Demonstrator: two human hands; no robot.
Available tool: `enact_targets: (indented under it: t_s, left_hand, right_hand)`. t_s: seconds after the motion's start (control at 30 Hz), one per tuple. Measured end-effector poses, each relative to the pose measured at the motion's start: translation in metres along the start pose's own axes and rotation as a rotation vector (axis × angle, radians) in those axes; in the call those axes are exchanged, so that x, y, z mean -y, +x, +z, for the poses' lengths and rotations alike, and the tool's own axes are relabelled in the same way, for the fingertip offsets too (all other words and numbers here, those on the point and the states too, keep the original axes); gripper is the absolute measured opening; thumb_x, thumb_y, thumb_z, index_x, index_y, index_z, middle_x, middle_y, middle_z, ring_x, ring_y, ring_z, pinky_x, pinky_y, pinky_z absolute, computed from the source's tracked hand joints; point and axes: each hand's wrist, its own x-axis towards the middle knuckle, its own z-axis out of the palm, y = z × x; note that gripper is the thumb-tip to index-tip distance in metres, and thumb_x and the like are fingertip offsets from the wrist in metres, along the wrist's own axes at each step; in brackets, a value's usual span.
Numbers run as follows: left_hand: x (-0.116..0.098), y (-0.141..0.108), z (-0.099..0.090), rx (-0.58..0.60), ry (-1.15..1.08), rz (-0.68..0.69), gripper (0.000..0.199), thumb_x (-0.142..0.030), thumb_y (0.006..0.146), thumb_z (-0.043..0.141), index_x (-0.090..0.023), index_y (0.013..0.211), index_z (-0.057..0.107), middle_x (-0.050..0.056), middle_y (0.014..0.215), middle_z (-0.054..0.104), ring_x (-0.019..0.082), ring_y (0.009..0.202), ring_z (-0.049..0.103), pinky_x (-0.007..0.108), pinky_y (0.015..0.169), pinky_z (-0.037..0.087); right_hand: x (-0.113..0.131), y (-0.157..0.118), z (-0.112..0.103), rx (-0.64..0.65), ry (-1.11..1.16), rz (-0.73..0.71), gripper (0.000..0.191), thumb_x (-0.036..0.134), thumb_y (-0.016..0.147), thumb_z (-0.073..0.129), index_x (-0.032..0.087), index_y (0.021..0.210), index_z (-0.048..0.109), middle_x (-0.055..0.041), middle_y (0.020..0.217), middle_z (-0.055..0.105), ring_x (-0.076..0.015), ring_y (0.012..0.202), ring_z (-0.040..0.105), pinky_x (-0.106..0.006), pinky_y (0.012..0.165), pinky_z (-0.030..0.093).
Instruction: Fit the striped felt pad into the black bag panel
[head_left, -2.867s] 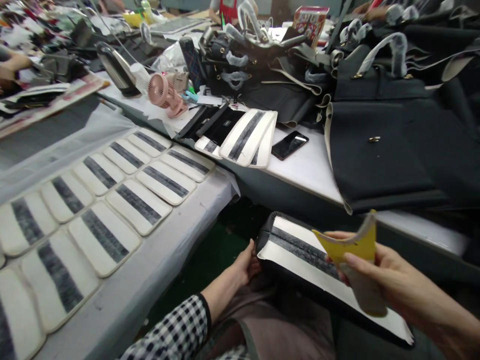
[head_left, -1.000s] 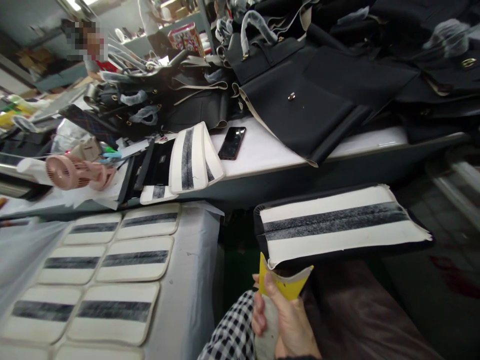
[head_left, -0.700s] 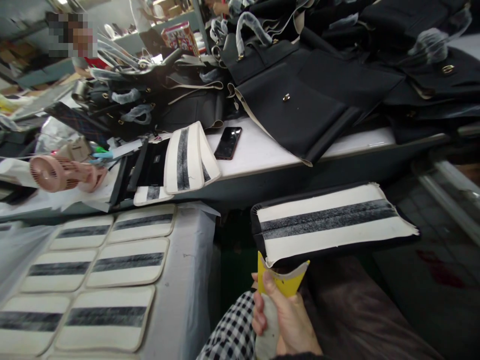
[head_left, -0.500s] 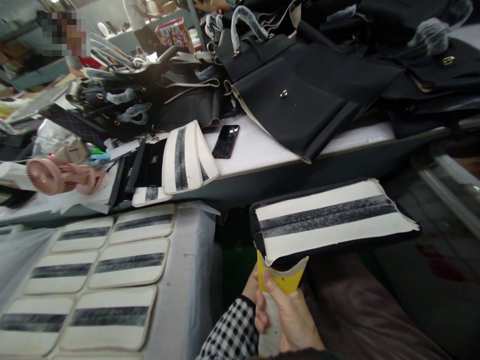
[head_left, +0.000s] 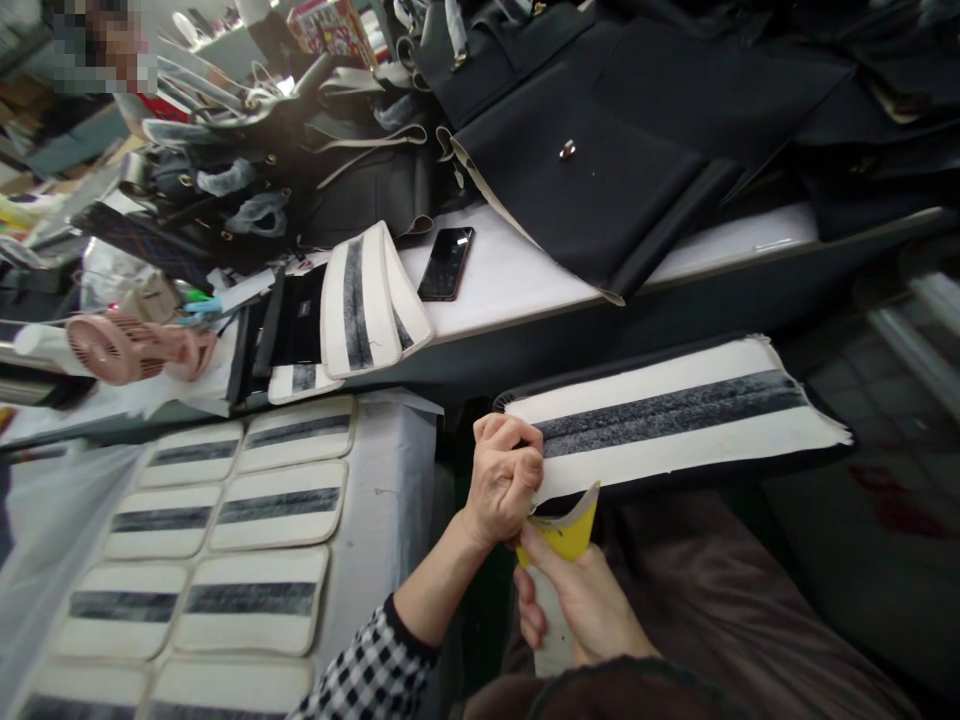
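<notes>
A long black piece, topped by a cream panel [head_left: 660, 415] with a dark grey stripe down its middle, lies over my lap. My left hand [head_left: 506, 475] has its fingers curled tight on the near left end of this panel. Just below it, my right hand [head_left: 577, 595] grips a scraper [head_left: 571, 535] with a yellow, notched head and a pale handle. The scraper's head touches the area at the panel's lower left corner, beside my left hand. What lies under my left fingers is hidden.
On a cloth-covered surface [head_left: 382, 470] at the left lie several cream striped panels [head_left: 277, 505]. The white table [head_left: 495, 285] ahead holds a phone [head_left: 446, 263], a pink fan [head_left: 120, 348], more striped panels [head_left: 356, 300] and black bags [head_left: 585, 170]. A person [head_left: 105, 45] is at the far left.
My left hand has come up from behind my right hand and closed on the panel's left end. The scraper has tilted slightly and stays in my right hand. The view has shifted a little.
</notes>
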Motion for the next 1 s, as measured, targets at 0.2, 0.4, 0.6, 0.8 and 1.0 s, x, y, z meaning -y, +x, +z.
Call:
enact_targets:
  t_s: [0.2, 0.4, 0.6, 0.8, 1.0]
  left_hand:
    - [0.002, 0.001, 0.001, 0.013, 0.035, -0.036, 0.064, -0.048, 0.101, 0.027, -0.018, 0.047, 0.047, 0.004, 0.078, 0.060, 0.018, 0.080, 0.050, 0.043, 0.089, 0.034]
    - [0.001, 0.003, 0.001, 0.013, 0.074, -0.096, 0.068, -0.051, 0.100, 0.024, -0.019, 0.044, 0.045, 0.006, 0.077, 0.061, 0.019, 0.081, 0.051, 0.044, 0.088, 0.037]
    - [0.001, 0.005, 0.003, 0.010, 0.059, -0.123, 0.065, -0.048, 0.101, 0.028, -0.019, 0.045, 0.045, 0.005, 0.077, 0.061, 0.019, 0.081, 0.051, 0.044, 0.087, 0.036]
    - [-0.001, 0.008, 0.008, -0.024, 0.063, -0.160, 0.060, -0.043, 0.101, 0.031, -0.019, 0.048, 0.045, 0.004, 0.074, 0.060, 0.018, 0.079, 0.050, 0.043, 0.085, 0.035]
    - [-0.005, 0.009, 0.012, -0.045, 0.131, -0.209, 0.058, -0.040, 0.101, 0.032, -0.020, 0.048, 0.043, 0.005, 0.073, 0.060, 0.018, 0.079, 0.051, 0.043, 0.085, 0.036]
  right_hand:
    - [0.014, 0.000, -0.010, 0.094, -0.037, 0.054, 0.053, 0.063, 0.070, 0.074, 0.013, 0.080, 0.064, 0.0026, 0.045, 0.050, -0.0119, 0.031, 0.042, -0.024, 0.028, 0.039]
    - [0.026, 0.003, -0.012, 0.142, -0.063, 0.120, 0.054, 0.064, 0.068, 0.075, 0.013, 0.078, 0.062, 0.0020, 0.045, 0.050, -0.0124, 0.030, 0.042, -0.024, 0.029, 0.040]
    - [0.033, 0.003, -0.015, 0.136, -0.103, 0.186, 0.056, 0.066, 0.066, 0.074, 0.013, 0.079, 0.063, 0.0013, 0.045, 0.052, -0.0124, 0.030, 0.043, -0.022, 0.030, 0.036]
    - [0.037, 0.004, -0.019, 0.188, -0.100, 0.110, 0.051, 0.060, 0.071, 0.072, 0.010, 0.078, 0.063, -0.0001, 0.043, 0.052, -0.0135, 0.029, 0.045, -0.021, 0.031, 0.036]
    - [0.040, 0.002, -0.020, 0.177, -0.075, 0.150, 0.052, 0.063, 0.067, 0.074, 0.012, 0.074, 0.062, -0.0008, 0.044, 0.054, -0.0122, 0.029, 0.045, -0.020, 0.031, 0.037]
